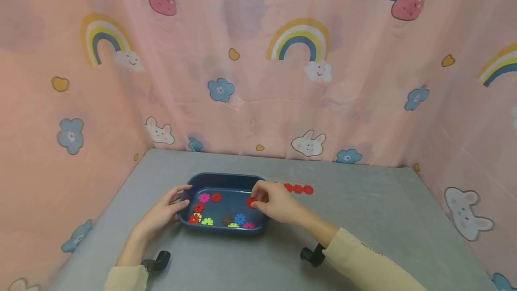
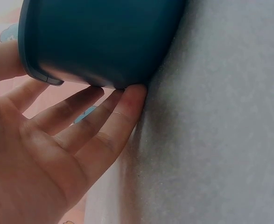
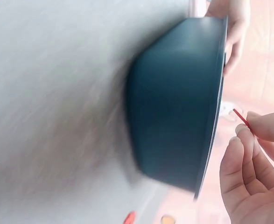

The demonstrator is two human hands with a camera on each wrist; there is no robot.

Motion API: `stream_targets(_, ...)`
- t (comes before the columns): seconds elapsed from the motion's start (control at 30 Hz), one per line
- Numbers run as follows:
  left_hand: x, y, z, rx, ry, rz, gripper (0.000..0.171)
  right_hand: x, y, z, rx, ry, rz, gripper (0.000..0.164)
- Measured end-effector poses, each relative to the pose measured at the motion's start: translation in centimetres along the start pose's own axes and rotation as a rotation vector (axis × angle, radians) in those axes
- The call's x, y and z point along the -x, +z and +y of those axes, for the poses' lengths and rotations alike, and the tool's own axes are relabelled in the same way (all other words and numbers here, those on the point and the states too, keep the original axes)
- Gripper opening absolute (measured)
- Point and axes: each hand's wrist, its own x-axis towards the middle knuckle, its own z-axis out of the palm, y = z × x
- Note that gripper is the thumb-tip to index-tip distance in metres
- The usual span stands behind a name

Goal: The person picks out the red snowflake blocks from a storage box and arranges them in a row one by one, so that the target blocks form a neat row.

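A dark blue basin (image 1: pixel 226 231) stands on the table with several snowflake discs inside, among them a pink disc (image 1: pixel 204 198), a blue disc (image 1: pixel 240 219) and a brown disc (image 1: pixel 227 219). My left hand (image 1: pixel 163 210) holds its left end; in the left wrist view, fingertips (image 2: pixel 133 95) touch the outer wall and the thumb reaches the rim. Over the right end, my right hand (image 1: pixel 276 201) pinches a red snowflake disc (image 1: pixel 251 202) between thumb and fingers. The right wrist view shows that disc (image 3: pixel 240 116) edge-on, beside the rim.
Behind the right hand, several red discs (image 1: pixel 298 189) lie in a row on the grey table (image 1: pixel 363 219). A pink patterned curtain (image 1: pixel 258 116) hangs along the back and sides. Each wrist wears a black mount (image 1: pixel 158 262).
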Motion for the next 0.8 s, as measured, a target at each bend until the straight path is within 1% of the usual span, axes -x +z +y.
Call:
stream_targets(0.1, 0.1, -0.1, -0.1, -0.008, -0.004, 0.009, 0.051, 0.6, -0.8, 1.0, 0.016, 0.031, 0.042, 0.018)
stream_targets(0.23, 0.0, -0.1, -0.1, -0.013, -0.016, 0.016, 0.051, 1.4, -2.0, 2.5, -0.001, 0.101, 0.089, 0.016)
stream_targets(0.33, 0.0, -0.1, -0.2, -0.016, -0.011, 0.016, 0.051, 1.9, -3.0, 3.8, -0.019, 0.145, 0.124, 0.014)
stream_targets(0.53, -0.2, 0.0, -0.2, -0.023, -0.012, 0.018, 0.051, 3.2, -5.2, 7.1, -0.031, 0.202, 0.189, 0.014)
stream_targets(0.7, -0.3, -0.1, -0.3, -0.008, -0.003, 0.005, 0.051, 3.9, -7.0, 10.1, -0.042, 0.274, 0.225, 0.016)
stream_targets(0.8, -0.2, 0.0, -0.4, -0.009, -0.004, 0.004, 0.051, 4.3, -7.7, 11.6, -0.038, 0.320, 0.248, 0.018)
